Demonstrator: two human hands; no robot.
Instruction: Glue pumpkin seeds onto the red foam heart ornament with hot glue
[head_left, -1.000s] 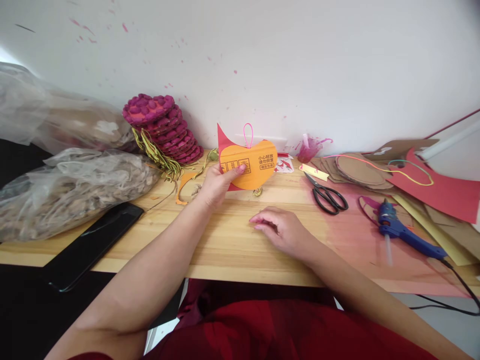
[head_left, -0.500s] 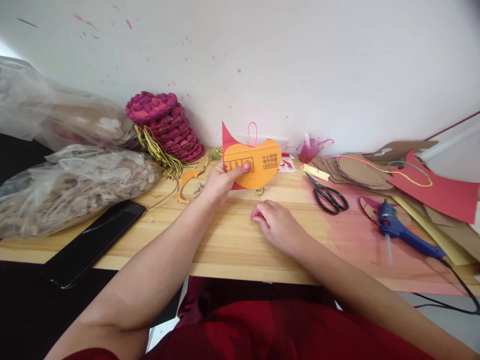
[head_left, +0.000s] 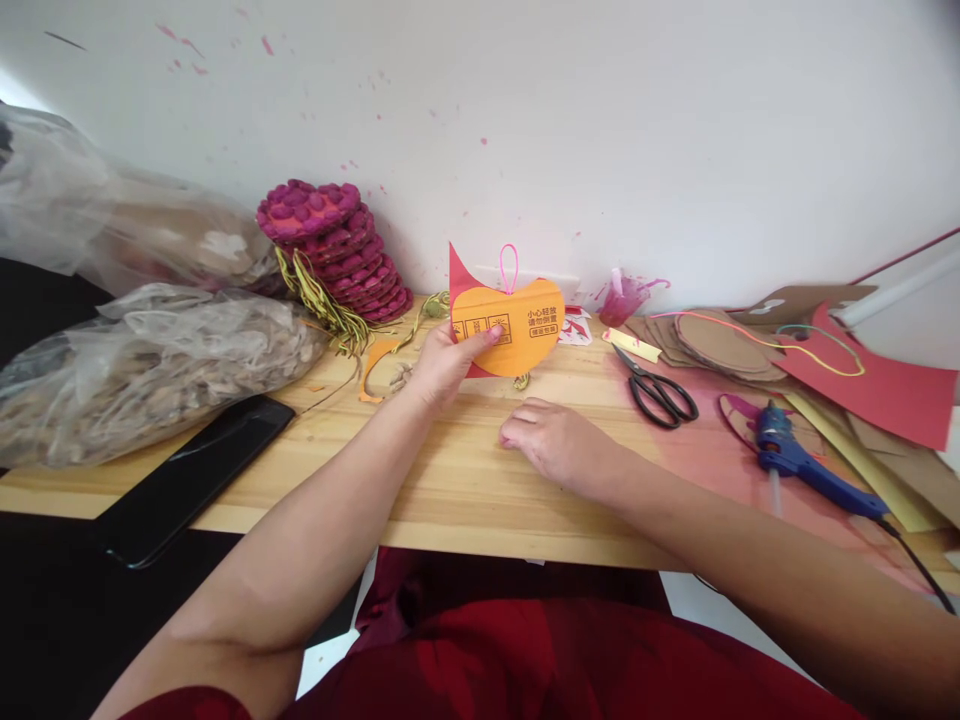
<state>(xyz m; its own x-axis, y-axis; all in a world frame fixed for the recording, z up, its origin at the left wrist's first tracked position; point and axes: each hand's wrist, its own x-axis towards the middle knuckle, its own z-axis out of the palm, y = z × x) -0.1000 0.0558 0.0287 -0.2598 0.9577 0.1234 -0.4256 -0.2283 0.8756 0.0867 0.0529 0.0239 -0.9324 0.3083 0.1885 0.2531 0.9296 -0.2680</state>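
My left hand (head_left: 444, 366) is closed on an orange cardboard cutout (head_left: 517, 330) with black printed symbols and characters. The thumb lies on its front; the other fingers are hidden behind it. From its top notch rises a pink cord loop (head_left: 509, 265). A red sheet (head_left: 459, 268) shows behind the cutout, its pointed corner sticking up on the left. Lower and to the right, my right hand (head_left: 551, 440) rests by the wooden tabletop (head_left: 457, 490) with its fingers curled in, nothing visible in them. Black-handled scissors (head_left: 660, 393) lie to the right of that hand.
On the right are a blue glue gun (head_left: 810, 465), brown cardboard discs (head_left: 724, 345) and a red sheet (head_left: 885, 380). To the left stand a leaning stack of magenta discs (head_left: 337, 250), a bulging plastic bag (head_left: 157, 370) and a black phone-like slab (head_left: 199, 480). An orange scrap (head_left: 373, 368) lies mid-table.
My right hand has shifted slightly and its wrist has turned, fingers still curled. My left hand keeps its hold on the orange cutout. The view has moved a little.
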